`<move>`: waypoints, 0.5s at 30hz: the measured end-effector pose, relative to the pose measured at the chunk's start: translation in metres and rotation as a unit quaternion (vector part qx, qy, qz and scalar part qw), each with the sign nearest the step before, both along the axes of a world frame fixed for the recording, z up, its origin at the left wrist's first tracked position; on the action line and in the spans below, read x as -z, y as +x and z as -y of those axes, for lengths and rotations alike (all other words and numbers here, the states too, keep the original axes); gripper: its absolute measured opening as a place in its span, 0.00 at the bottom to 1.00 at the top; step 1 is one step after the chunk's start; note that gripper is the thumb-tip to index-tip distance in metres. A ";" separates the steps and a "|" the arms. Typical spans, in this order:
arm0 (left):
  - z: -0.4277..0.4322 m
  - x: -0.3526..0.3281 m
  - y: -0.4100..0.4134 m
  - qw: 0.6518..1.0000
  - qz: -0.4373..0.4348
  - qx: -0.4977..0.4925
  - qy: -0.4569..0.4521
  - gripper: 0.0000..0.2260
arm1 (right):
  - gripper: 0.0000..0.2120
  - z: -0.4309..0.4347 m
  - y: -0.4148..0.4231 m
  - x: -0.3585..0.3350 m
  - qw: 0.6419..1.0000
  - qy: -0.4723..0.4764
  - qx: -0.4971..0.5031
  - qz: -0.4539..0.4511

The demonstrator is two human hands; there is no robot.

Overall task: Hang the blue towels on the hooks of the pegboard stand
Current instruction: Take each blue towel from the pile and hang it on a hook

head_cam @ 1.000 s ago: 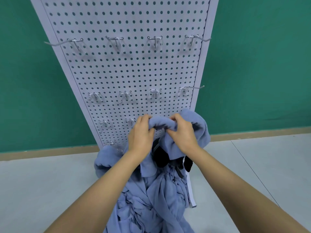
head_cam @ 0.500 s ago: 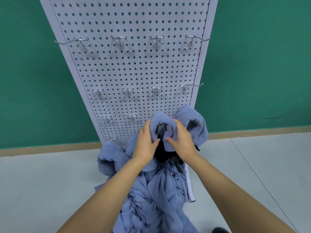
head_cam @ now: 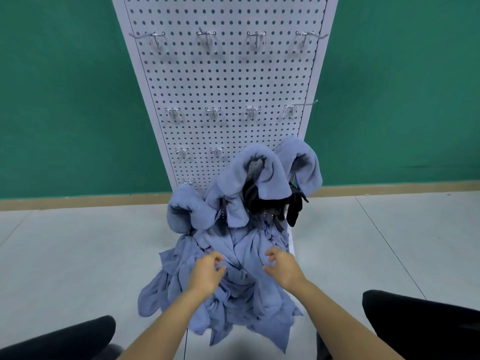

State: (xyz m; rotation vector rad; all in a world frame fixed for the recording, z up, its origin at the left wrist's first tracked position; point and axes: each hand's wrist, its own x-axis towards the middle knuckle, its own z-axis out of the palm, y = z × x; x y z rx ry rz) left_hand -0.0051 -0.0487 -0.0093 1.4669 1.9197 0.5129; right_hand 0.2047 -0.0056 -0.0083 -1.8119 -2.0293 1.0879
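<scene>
Head view: left hand (head_cam: pixel 207 274) and right hand (head_cam: pixel 281 268), loosely curled and empty, hover equally near over the heaped blue towels (head_cam: pixel 246 307); bare hooks (head_cam: pixel 213 113) wait at twelve o'clock.

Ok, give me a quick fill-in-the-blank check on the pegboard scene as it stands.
On the pegboard stand, the top row holds ___ bare hooks. The left hand and right hand hover over a heap of ___ towels. The wall behind the stand is ___.
Missing words: four; blue; green.
</scene>
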 end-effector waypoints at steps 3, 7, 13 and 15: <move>0.004 0.027 0.012 0.999 0.024 0.020 -0.039 0.04 | 0.15 0.003 -0.004 0.015 1.000 -0.004 -0.008 0.023; -0.012 0.049 0.037 0.993 0.068 -0.006 -0.097 0.06 | 0.16 -0.004 -0.005 0.036 0.998 -0.005 -0.019 0.055; -0.035 0.057 0.071 0.882 0.372 -0.197 -0.210 0.08 | 0.08 -0.013 -0.014 0.062 0.995 -0.012 -0.068 0.070; -0.039 0.057 0.075 0.842 0.423 -0.242 -0.229 0.02 | 0.16 -0.016 -0.016 0.067 0.996 0.001 -0.071 0.058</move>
